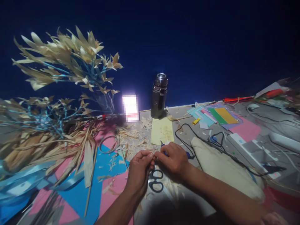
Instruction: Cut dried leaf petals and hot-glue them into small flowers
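Note:
My left hand [142, 164] is closed in a pinch at the middle front, on a small pale piece of dried husk [153, 152]. Right beside it, my right hand [174, 159] is wrapped round a blue corded tool [166, 153] with a narrow pointed tip, which looks like a hot glue gun. Its tip shows above the knuckles; most of its body is hidden by the fingers. The fingertips of both hands meet at the husk piece. Under the hands, scissors [156, 186] show their black handles, with the blades hidden.
Behind the hands stand a dark thermos [159, 101] and a bright, blurred-out screen [130, 107]; a yellow sheet [161, 129] lies before them. Husk flowers [89, 59] and dried husks [47, 145] crowd the left. A rolled cream cloth [225, 167] and power strip [254, 156] lie right.

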{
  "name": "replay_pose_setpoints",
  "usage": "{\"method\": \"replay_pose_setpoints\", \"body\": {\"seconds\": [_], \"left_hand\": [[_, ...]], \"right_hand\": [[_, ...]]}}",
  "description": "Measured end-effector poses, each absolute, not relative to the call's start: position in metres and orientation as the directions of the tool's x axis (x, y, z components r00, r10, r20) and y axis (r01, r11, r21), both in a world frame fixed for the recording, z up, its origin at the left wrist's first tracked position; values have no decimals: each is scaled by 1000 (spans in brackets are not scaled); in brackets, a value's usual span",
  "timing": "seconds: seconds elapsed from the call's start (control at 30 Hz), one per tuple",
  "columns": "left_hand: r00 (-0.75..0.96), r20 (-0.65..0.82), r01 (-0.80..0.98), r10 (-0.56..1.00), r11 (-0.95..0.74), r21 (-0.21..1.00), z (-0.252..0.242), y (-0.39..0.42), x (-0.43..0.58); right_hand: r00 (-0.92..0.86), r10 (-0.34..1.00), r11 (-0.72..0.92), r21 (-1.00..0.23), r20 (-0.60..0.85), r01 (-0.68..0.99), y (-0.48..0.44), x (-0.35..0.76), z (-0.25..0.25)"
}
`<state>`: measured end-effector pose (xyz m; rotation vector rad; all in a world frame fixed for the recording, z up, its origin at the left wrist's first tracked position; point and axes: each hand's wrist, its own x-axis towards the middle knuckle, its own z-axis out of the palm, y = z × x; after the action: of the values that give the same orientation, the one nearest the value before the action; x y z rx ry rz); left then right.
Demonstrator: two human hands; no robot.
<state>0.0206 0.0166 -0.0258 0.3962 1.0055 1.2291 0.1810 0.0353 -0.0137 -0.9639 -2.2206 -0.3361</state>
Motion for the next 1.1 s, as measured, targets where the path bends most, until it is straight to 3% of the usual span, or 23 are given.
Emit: {"method": "replay_pose_setpoints", "body": {"seconds": [0.37,0.4,0.47,0.53,0.57,0.63,0.73,0.93,1.1], "left_hand": [[12,-434,-589,901,357,725,-28,17,20],[34,-444,-609,895,371,701,-27,17,20],[97,-463,-663,881,404,630,-27,18,18],[155,-477,-714,865,432,551,-27,20,17],[174,-484,-732,857,441,519,-28,20,17],[193,-498,-751,846,454,480,-30,21,17],[199,-508,-749,838,464,473,-32,21,17],[214,-510,-733,833,483,480,-33,20,20],[224,-497,-716,839,487,500,-28,19,20]], "right_hand": [[-483,555,708,-80,677,702,36,180,-15],[-447,590,703,-155,673,694,37,180,-16],[-289,734,635,-471,615,613,39,179,-19],[-113,922,387,-868,370,311,44,179,-22],[-77,982,180,-980,174,82,47,179,-24],[-139,976,-201,-931,-165,-304,52,179,-26],[-204,928,-374,-783,-313,-497,56,178,-27],[-166,944,-331,-816,-287,-474,53,177,-23],[-158,975,-199,-931,-157,-307,48,180,-22]]}}
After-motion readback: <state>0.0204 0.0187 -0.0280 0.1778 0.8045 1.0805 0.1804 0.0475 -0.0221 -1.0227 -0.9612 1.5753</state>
